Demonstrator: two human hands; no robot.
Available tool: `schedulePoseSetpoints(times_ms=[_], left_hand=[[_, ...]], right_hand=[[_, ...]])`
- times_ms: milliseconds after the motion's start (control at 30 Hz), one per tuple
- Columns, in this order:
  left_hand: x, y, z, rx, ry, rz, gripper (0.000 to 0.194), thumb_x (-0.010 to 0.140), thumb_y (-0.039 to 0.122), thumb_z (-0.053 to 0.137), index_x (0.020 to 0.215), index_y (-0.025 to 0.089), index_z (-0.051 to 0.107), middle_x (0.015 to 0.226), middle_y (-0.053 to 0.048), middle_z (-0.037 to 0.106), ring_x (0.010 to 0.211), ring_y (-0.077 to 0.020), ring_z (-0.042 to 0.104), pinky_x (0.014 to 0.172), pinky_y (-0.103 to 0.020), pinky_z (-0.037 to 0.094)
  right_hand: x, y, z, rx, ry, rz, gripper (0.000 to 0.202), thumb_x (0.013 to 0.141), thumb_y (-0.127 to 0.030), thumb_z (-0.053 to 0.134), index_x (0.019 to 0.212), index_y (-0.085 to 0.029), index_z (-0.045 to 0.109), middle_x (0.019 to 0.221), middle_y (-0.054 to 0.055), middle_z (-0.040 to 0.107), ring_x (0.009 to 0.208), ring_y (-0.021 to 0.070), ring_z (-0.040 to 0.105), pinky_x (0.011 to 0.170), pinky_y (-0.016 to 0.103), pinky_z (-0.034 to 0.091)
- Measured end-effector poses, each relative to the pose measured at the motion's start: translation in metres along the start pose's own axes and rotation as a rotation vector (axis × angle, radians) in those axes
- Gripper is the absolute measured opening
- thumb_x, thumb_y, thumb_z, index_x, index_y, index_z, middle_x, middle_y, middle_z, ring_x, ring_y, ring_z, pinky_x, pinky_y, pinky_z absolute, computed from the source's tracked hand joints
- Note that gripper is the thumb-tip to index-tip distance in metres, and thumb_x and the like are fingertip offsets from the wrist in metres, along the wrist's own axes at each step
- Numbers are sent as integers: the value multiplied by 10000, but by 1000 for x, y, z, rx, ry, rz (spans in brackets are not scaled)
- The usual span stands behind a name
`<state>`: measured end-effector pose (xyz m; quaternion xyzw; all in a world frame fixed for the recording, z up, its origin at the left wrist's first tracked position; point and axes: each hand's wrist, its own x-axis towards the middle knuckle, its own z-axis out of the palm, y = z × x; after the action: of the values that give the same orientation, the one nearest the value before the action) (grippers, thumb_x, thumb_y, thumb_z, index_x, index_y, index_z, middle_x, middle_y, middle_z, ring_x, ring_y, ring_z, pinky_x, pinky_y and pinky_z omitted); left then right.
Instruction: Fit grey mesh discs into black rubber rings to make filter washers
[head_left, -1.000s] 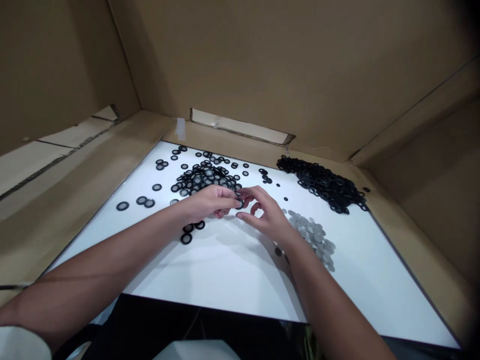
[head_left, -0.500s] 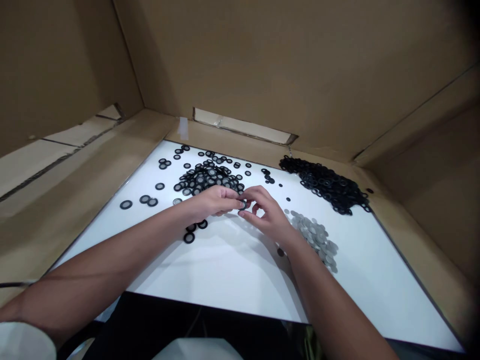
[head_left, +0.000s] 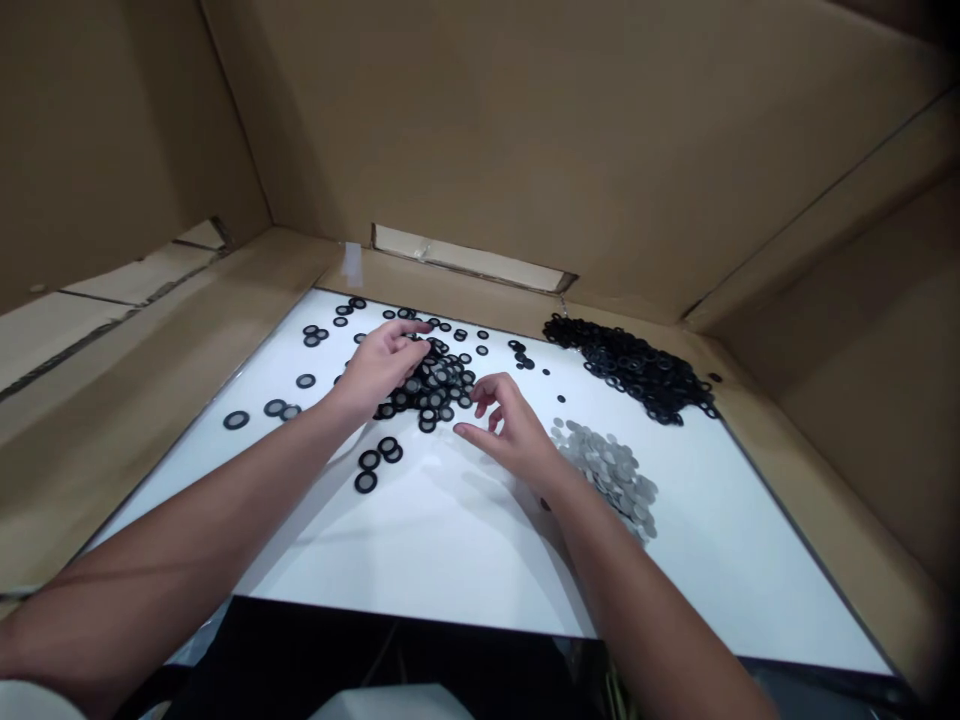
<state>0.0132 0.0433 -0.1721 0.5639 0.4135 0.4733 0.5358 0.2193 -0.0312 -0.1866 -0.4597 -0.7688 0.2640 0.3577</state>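
Note:
My left hand (head_left: pixel 384 366) hovers over the far side of a pile of grey discs with black rims (head_left: pixel 441 385). Its thumb and forefinger are apart, and I see nothing held between them. At the pile's right edge is my right hand (head_left: pixel 510 418), thumb and fingers spread in an open curve around bare space. A heap of plain grey discs (head_left: pixel 606 462) lies beside my right wrist, partly hidden by the forearm. Black rings (head_left: pixel 634 365) form a bigger heap at the back right of the white tabletop (head_left: pixel 435 550).
Several rimmed discs lie loose to the left, one being a single disc (head_left: pixel 236 420). Small black pieces (head_left: pixel 522 354) are scattered between the heaps. Cardboard walls (head_left: pixel 510 130) enclose the table at the back and sides, with a slot (head_left: pixel 472 258) in the back wall.
My hands were together, pinching a small rimmed disc. They have now parted: the left moved up and left over the pile, while the right opened. The view shifted slightly.

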Motion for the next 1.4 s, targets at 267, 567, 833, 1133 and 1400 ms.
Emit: schedulePoseSetpoints(times_ms=[267,567,833,1133,1400], left_hand=[[-11,-5,9,296,-67,197,188,877,330,561,965,194,658,637,32,519,569,-118,455,547,-215,343],[-25,-7,11,675,-433,400,220,917,214,482,1014,223,679,625,39,556,577,-121,515,614,-227,381],[-31,-19,22,829,-768,664,180,909,153,551,963,224,706,1010,-52,708,998,-222,599,908,-329,407],[-25,-25,15,949,-731,633,297,872,9,490,963,196,702,974,-66,700,935,-216,616,846,-328,438],[-30,-15,21,760,-669,516,223,958,196,485,1103,200,654,1046,-72,679,1008,-219,603,888,-327,438]], right_hand=[[9,27,-58,-126,322,85,206,906,-404,577,996,-219,573,1058,62,611,854,173,608,626,277,494],[8,111,-132,-648,269,398,210,845,-299,543,931,-166,680,931,83,660,788,190,610,766,322,473],[5,128,-147,-921,207,474,323,901,-277,496,1165,-172,649,1237,168,574,1095,308,542,886,413,439],[5,135,-144,-1008,204,487,238,895,-245,507,1060,-155,654,1119,180,599,1027,316,537,802,407,441],[10,61,-113,-733,180,289,156,901,-326,569,957,-212,658,942,43,662,805,177,616,716,294,480]])
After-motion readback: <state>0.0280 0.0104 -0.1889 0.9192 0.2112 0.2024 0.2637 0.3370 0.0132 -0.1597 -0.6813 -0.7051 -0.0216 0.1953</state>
